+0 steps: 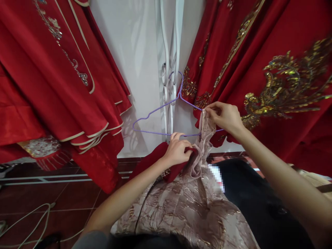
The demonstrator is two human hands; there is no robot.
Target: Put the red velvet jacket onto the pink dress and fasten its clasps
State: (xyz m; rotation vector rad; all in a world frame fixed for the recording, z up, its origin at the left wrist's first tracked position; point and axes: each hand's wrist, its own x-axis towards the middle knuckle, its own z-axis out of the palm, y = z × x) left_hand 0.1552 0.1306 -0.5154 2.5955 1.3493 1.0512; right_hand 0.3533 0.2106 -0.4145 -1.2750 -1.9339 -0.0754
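Note:
A purple wire hanger (153,132) hangs by its hook from a white scrolled metal stand. Over its right arm lies the shoulder part (207,129) of a pale pink dress (178,197) with a shiny, crinkled pattern. My right hand (224,116) pinches the top of that shoulder part against the hanger. Lower and to the left, my left hand (178,150) is closed on the ruffled edge (196,166) of the same dress, just below the hanger's bottom bar. The dress body spreads down towards me. The hanger's left arm is bare.
Red garments with cream piping (85,114) hang at the left, and red ones with gold sequins (275,90) at the right. Between them stands the white metal stand (166,45) before a pale wall. A dark seat-like shape (259,193) is at lower right. Cables (46,218) lie on the tiled floor.

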